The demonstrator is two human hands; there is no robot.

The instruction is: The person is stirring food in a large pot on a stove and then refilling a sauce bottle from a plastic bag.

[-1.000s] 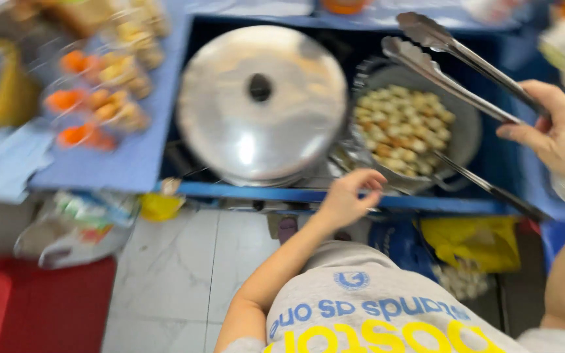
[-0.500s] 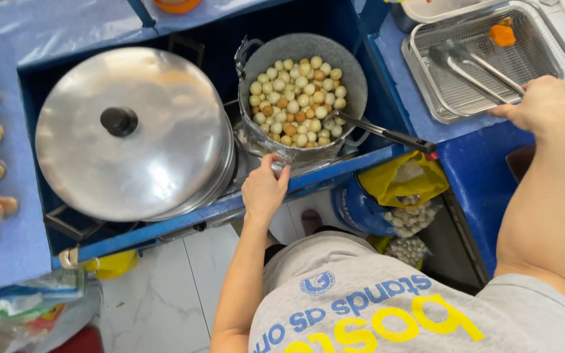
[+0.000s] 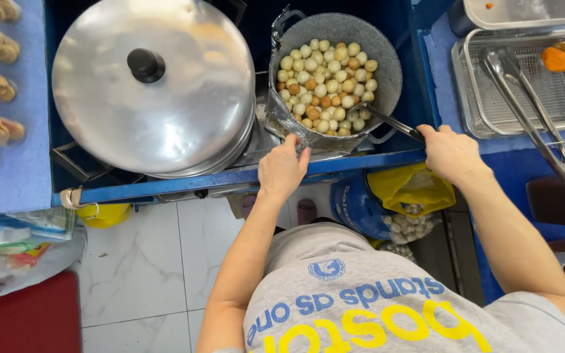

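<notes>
The right hand point(image 3: 451, 153) closes around the end of a dark utensil handle point(image 3: 387, 120), whose long axis slants up-left into the pan of fried balls point(image 3: 328, 78) on the blue worktop point(image 3: 243, 178). The left hand point(image 3: 282, 171) rests fingers loosely spread on the worktop edge, just below the pan, holding nothing. Metal tongs point(image 3: 531, 98) lie in a tray to the right.

Left hand point(image 3: 282, 171) rests flat; right hand point(image 3: 451, 153) is curled closed.
</notes>
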